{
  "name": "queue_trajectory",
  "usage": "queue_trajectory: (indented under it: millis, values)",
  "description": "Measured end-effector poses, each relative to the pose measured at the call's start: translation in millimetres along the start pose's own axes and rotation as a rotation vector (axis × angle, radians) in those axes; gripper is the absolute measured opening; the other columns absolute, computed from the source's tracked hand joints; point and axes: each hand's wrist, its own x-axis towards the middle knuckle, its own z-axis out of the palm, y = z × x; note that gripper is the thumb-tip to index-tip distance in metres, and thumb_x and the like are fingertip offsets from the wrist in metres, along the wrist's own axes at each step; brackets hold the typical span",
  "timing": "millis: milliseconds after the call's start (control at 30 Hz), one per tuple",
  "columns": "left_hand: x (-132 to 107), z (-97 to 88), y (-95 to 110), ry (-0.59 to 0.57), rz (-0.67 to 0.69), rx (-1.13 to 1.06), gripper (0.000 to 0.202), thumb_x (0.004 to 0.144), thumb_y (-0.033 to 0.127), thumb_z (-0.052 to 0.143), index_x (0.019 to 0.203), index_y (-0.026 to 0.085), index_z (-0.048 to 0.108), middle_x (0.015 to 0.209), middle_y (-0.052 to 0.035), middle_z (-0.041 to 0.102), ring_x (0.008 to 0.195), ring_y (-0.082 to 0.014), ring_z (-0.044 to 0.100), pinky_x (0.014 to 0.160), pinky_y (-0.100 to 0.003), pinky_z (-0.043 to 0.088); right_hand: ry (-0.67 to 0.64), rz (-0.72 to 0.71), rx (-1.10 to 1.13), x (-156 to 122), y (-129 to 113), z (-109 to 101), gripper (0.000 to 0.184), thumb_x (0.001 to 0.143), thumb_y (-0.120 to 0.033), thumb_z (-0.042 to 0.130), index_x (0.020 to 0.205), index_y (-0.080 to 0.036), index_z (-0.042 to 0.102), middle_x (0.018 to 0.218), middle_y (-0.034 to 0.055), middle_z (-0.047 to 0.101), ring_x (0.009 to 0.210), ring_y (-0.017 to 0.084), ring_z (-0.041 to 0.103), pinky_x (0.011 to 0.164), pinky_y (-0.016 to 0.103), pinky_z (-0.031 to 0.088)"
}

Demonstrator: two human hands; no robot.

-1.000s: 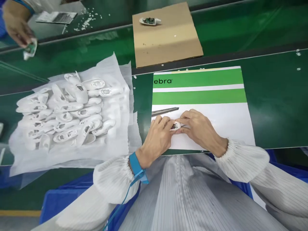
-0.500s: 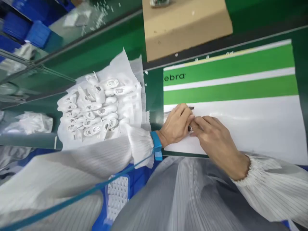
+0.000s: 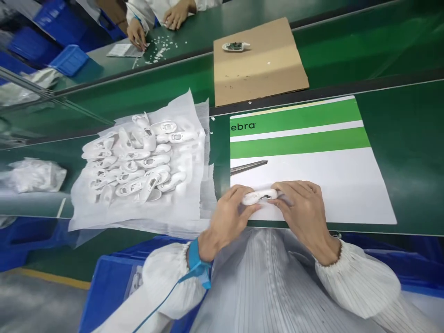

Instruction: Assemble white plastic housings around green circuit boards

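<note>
Between my two hands is a small white plastic housing (image 3: 255, 197) with a dark opening on its side. My left hand (image 3: 229, 210) is closed on its left end, thumb below and fingers above. The right end is pinched by my right hand (image 3: 303, 208). Under them lies a white sheet with green bands (image 3: 350, 185). A pair of metal tweezers (image 3: 249, 167) rests on that sheet, just above my left hand. A blue wrist strap (image 3: 199, 261) with a cord is around my left wrist.
Many similar white shells (image 3: 152, 161) lie on white foam wrap (image 3: 189, 199) to the left. Behind the sheet, a cardboard piece (image 3: 260, 78) carries a white housing with a green circuit board (image 3: 236, 46). Across the bench, a co-worker's hands (image 3: 176, 15) are near small white bits (image 3: 159, 48).
My hands have moved slightly apart and nearer to me, so the white housing between them now shows. The tweezers are now uncovered. My view has shifted, bringing the co-worker's hands into sight.
</note>
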Motion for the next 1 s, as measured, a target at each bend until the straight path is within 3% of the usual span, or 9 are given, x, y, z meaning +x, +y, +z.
queue_trajectory:
  millis: [100, 233, 433, 600, 767, 867, 933, 1000]
  values:
    - [-12.4, -4.8, 20.8, 0.151, -0.066, -0.138, 0.025, 0.086, 0.032, 0.072, 0.108, 0.022, 0.066, 0.103, -0.0040, 0.067, 0.096, -0.0176, 0.062, 0.087, -0.033, 0.052, 0.011, 0.013, 0.065, 0.2, -9.0, 1.0, 0.015, 0.090, -0.036, 0.065, 0.101, -0.026, 0.065, 0.096, 0.0008, 0.075, 0.095, 0.023, 0.067, 0.092, 0.043, 0.036]
    - [-18.5, -6.1, 40.1, 0.338, -0.016, -0.173, 0.027, 0.081, 0.028, 0.077, 0.106, 0.022, 0.070, 0.099, -0.0041, 0.066, 0.086, -0.0149, 0.063, 0.077, -0.029, 0.056, -0.042, 0.032, 0.146, 3.5, -20.9, 2.4, 0.011, 0.092, -0.035, 0.060, 0.097, -0.028, 0.067, 0.094, -0.0001, 0.075, 0.095, 0.024, 0.067, 0.090, 0.044, 0.037]
    - [-23.9, -2.0, 43.5, 0.430, 0.001, -0.219, 0.027, 0.081, 0.021, 0.076, 0.107, 0.023, 0.069, 0.097, -0.0036, 0.064, 0.086, -0.0146, 0.063, 0.073, -0.028, 0.057, -0.062, 0.001, 0.164, 8.3, -28.6, 3.6, 0.013, 0.092, -0.033, 0.059, 0.102, -0.028, 0.066, 0.096, 0.0010, 0.075, 0.094, 0.025, 0.067, 0.092, 0.046, 0.039]
    - [-25.3, -7.5, 46.8, 0.400, -0.051, -0.246, 0.022, 0.083, 0.023, 0.073, 0.105, 0.024, 0.068, 0.099, -0.0037, 0.064, 0.088, -0.0161, 0.062, 0.075, -0.030, 0.056, -0.150, 0.085, 0.331, 8.8, -29.1, 1.3, 0.018, 0.088, -0.032, 0.062, 0.104, -0.028, 0.069, 0.103, 0.0024, 0.074, 0.101, 0.026, 0.065, 0.090, 0.047, 0.047]
    - [-9.2, -21.7, 40.8, 0.346, -0.367, -0.498, 0.025, 0.090, 0.039, 0.064, 0.110, 0.024, 0.062, 0.087, -0.0010, 0.059, 0.074, -0.0131, 0.054, 0.065, -0.028, 0.049, -0.396, 0.419, 0.746, 5.5, -36.4, -9.8, 0.044, 0.085, -0.045, 0.067, 0.127, -0.035, 0.063, 0.113, 0.0018, 0.073, 0.099, 0.024, 0.068, 0.084, 0.039, 0.057]
    - [12.8, -20.8, 24.7, 0.205, -0.529, -0.687, 0.025, 0.092, 0.046, 0.058, 0.096, 0.021, 0.059, 0.071, 0.0023, 0.053, 0.061, -0.0110, 0.048, 0.055, -0.025, 0.042, -0.446, 0.564, 0.824, 13.0, -39.2, -22.3, 0.042, 0.087, -0.052, 0.061, 0.125, -0.035, 0.066, 0.114, 0.0037, 0.073, 0.090, 0.024, 0.071, 0.078, 0.038, 0.060]
    - [26.7, -14.4, 10.5, 0.130, -0.511, -0.637, 0.031, 0.096, 0.049, 0.049, 0.090, 0.020, 0.059, 0.069, 0.0015, 0.053, 0.061, -0.0129, 0.050, 0.057, -0.027, 0.043, -0.435, 0.650, 0.768, 22.9, -30.4, -32.1, 0.042, 0.084, -0.056, 0.061, 0.119, -0.033, 0.071, 0.109, 0.0072, 0.074, 0.083, 0.027, 0.072, 0.069, 0.040, 0.061]
    - [35.7, -5.4, -3.8, 0.164, -0.386, -0.431, 0.029, 0.099, 0.044, 0.044, 0.095, 0.020, 0.060, 0.081, -0.0027, 0.060, 0.076, -0.0182, 0.056, 0.071, -0.033, 0.048, -0.427, 0.688, 0.655, 35.7, -9.7, -41.1, 0.044, 0.078, -0.059, 0.065, 0.111, -0.030, 0.075, 0.101, 0.0114, 0.075, 0.082, 0.033, 0.072, 0.063, 0.044, 0.060]
